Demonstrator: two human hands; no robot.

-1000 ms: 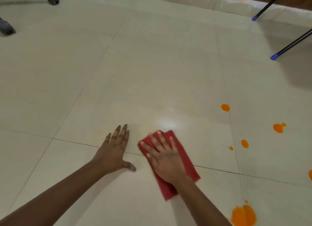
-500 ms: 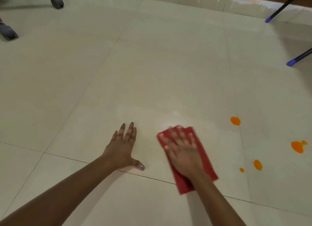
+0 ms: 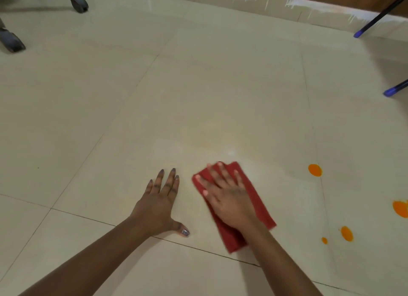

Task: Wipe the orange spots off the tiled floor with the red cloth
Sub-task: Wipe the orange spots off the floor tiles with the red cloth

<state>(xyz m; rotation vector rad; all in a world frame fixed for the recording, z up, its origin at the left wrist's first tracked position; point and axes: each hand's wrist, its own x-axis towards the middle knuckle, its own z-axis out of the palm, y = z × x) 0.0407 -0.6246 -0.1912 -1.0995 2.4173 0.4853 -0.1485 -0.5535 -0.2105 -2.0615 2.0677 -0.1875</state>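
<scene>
Now my right hand (image 3: 229,198) presses the red cloth (image 3: 254,198), fingers (image 3: 223,174) spread; orange spots (image 3: 315,170) sit at three o'clock; left hand (image 3: 157,205) lies flat, fingers spread.

We see two bare forearms reaching in from the near edge — no sleeves, no watch, no bracelet or ring that we can make out. The left hand (image 3: 160,204) has long, slim fingers, and its nails carry a dark grey-blue polish, the thumbnail showing a slight glitter. The right hand (image 3: 229,196) is blurred — we can only tell that its nails look pale and pinkish.
</scene>
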